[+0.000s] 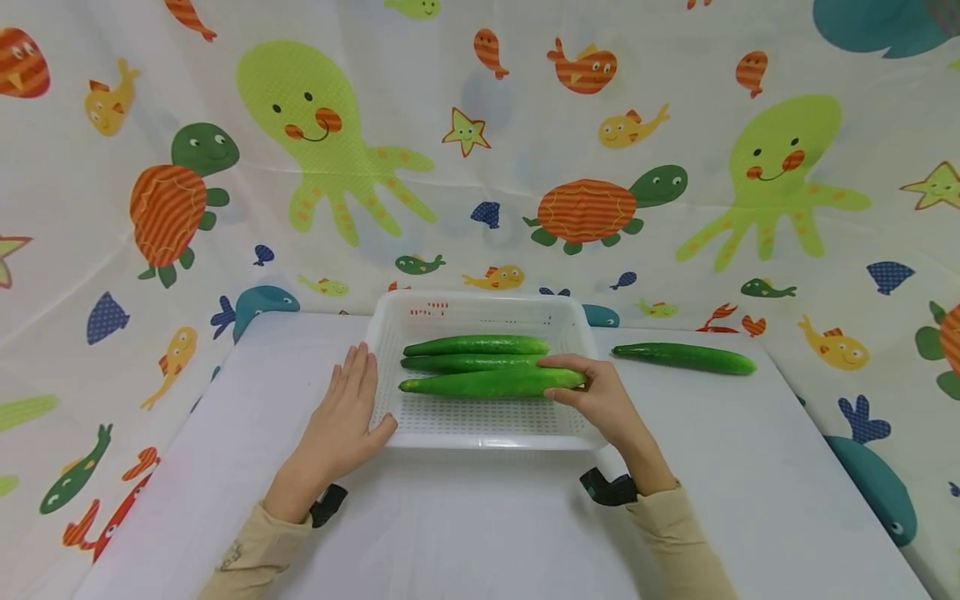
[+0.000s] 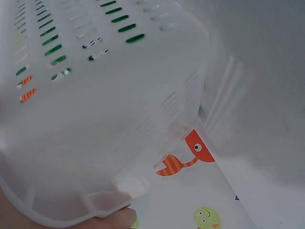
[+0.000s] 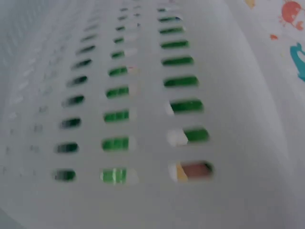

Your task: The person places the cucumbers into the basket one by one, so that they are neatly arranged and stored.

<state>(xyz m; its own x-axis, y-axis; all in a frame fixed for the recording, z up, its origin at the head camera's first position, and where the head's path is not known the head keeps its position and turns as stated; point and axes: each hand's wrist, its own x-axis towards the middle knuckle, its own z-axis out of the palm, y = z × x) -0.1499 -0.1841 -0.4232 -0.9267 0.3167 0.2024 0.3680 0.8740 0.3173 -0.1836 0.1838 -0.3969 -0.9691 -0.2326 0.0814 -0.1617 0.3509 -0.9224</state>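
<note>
A white slotted plastic basket [image 1: 487, 441] holds three long green cucumbers lying side by side. My right hand [image 1: 603, 400] reaches over the basket's right side, thumb and fingers pinching the right end of the nearest cucumber [image 1: 480, 384]. Behind it lie the middle cucumber [image 1: 453, 363] and the far cucumber [image 1: 476, 344]. At the basket's left rim my left hand [image 1: 341, 421] rests with straight fingers along the outside, thumb by the front corner. In the left wrist view, fingers [image 2: 121, 218] show below the rim. Green shows through slots in the basket wall [image 3: 238, 143] in the right wrist view.
Another cucumber [image 1: 684, 357] lies on the white table [image 1: 487, 525] to the right of the basket. A curtain [image 1: 450, 192] printed with sea animals hangs behind and at the sides. Small black devices [image 1: 607, 489] sit at both wrists.
</note>
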